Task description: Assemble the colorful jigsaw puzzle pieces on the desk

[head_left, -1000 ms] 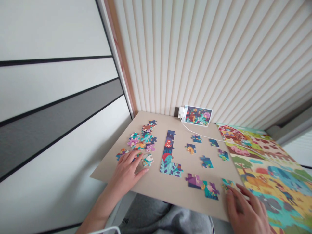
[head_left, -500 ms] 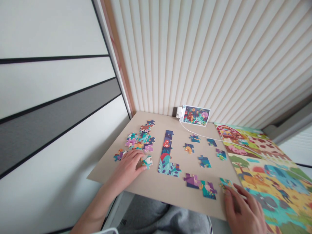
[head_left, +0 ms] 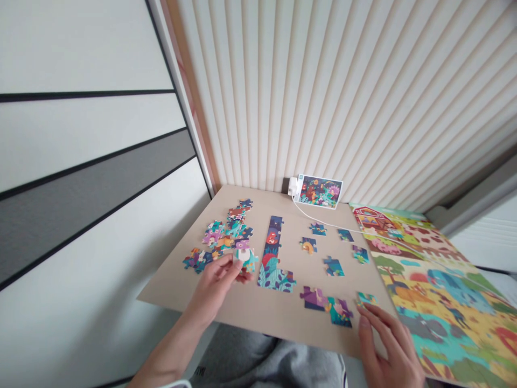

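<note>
My left hand (head_left: 220, 280) pinches a white and turquoise jigsaw piece (head_left: 251, 261) between thumb and fingers, tilted up off the board. Just behind it lies a pile of loose jigsaw pieces (head_left: 232, 229). To its right is a joined L-shaped strip of pieces (head_left: 271, 245), with a red character in a dark blue part. My right hand (head_left: 388, 339) rests near the board's right front edge, fingers extended, tips at the near edge of a teal jigsaw piece (head_left: 367, 299). Left of that hand lie a purple piece (head_left: 313, 298) and a green-blue piece (head_left: 340, 312), touching.
Several single pieces (head_left: 333, 266) are spread over the right half of the beige board (head_left: 242, 315). A picture card (head_left: 320, 191) leans at the back beside a white charger (head_left: 292, 186) with a cable. A colourful animal mat (head_left: 428, 291) lies on the right.
My left hand has lifted the white and turquoise piece from the board and tilted it up. My right hand stays by the teal piece. The view has shifted slightly.
</note>
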Tool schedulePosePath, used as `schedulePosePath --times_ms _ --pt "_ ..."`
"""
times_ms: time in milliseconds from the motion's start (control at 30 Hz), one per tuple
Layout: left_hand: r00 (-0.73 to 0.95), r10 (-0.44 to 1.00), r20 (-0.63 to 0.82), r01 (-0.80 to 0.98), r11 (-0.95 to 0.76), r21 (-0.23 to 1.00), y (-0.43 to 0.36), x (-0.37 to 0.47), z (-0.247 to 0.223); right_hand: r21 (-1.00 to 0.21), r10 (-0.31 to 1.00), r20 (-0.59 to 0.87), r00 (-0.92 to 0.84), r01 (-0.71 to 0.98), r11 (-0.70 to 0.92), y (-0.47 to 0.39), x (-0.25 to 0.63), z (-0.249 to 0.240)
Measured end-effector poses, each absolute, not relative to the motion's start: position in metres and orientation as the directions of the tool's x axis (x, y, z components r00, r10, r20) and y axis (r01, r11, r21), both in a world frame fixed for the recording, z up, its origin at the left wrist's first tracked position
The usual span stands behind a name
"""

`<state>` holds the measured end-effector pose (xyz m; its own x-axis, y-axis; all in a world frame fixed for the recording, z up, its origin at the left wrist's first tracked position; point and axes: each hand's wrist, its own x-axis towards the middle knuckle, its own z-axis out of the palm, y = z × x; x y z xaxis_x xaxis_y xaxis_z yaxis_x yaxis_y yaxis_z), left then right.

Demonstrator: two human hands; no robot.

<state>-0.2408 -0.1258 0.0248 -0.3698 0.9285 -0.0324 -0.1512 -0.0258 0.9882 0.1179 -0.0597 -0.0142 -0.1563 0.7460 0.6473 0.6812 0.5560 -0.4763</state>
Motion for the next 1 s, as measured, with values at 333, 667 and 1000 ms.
schedulePosePath --times_ms 333,667,1000 --pt "-0.006 0.988 -0.157 -0.353 0.145 0.924 -0.106 -0.129 0.030 -0.847 0.907 0.269 -0.324 0.368 0.383 -0.081 0.046 0.025" --pt "0.265 0.919 0.293 0.554 -0.394 0.734 -0.105 -0.093 0.034 -0.783 0.965 0.168 -0.201 0.568 0.254 -0.035 0.125 0.017" --pt "0.451 0.813 0.368 0.744 -0.570 0.348 -0.099 -0.074 0.007 -0.353 0.826 0.178 -0.534 0.749 0.560 0.008 0.167 0.019"
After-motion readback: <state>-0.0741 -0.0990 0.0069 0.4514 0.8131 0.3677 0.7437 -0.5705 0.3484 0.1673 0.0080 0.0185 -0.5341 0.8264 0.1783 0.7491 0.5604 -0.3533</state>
